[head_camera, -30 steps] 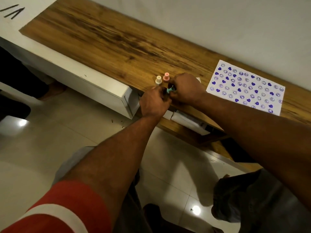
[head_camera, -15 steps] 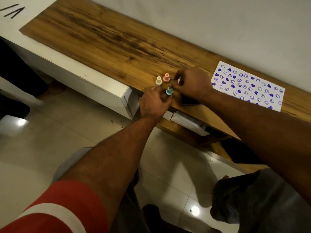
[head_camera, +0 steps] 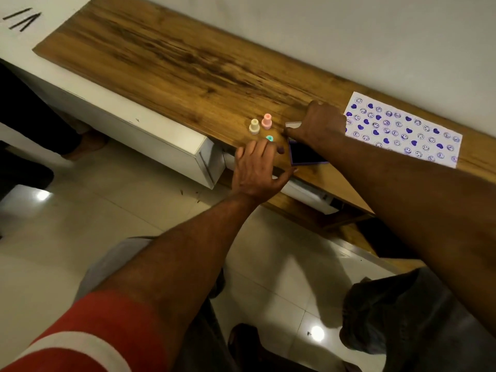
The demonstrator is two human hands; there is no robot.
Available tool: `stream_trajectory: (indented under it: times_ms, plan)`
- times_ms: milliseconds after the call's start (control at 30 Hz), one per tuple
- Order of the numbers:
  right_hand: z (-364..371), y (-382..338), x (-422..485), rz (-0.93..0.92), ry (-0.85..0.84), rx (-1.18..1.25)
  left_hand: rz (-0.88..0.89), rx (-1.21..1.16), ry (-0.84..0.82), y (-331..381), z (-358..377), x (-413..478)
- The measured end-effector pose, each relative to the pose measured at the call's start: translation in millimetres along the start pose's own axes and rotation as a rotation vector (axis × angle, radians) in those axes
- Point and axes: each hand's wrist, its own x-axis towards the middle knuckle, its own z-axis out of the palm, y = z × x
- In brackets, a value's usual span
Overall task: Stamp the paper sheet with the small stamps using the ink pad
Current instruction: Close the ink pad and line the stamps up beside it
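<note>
The white paper sheet [head_camera: 402,130] lies at the right of the wooden tabletop, covered with purple heart and smiley prints. An open purple ink pad [head_camera: 306,157] with a dark face sits near the front edge. Three small stamps stand left of it: cream [head_camera: 254,126], pink [head_camera: 266,121] and teal [head_camera: 269,138]. My left hand [head_camera: 257,170] rests at the table's edge with straight fingers reaching toward the teal stamp, holding nothing. My right hand [head_camera: 319,122] is beyond the pad, curled over a flat white lid [head_camera: 294,125] that sticks out under its thumb.
The wooden tabletop [head_camera: 174,63] runs along a pale wall. A white cabinet [head_camera: 150,140] stands under its left part, and a lower shelf shows beneath the front edge. Below is a glossy tiled floor [head_camera: 67,224] and my knees.
The teal stamp left my hands and now stands on the table. My right hand moved away to the white lid, uncovering the ink pad. My left hand spread out flat.
</note>
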Motion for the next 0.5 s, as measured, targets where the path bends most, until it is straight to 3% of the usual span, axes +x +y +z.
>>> stream_trajectory:
  times_ms: [267, 500]
  plan:
    - [-10.3, 2.2, -6.6, -0.020, -0.002, 0.074, -0.086, 0.085, -0.116, 9.7, 15.7, 7.2]
    - [-3.9, 29.4, -42.1, 0.022, 0.222, 0.337, -0.150, 0.098, -0.174, 10.7, 14.6, 7.1]
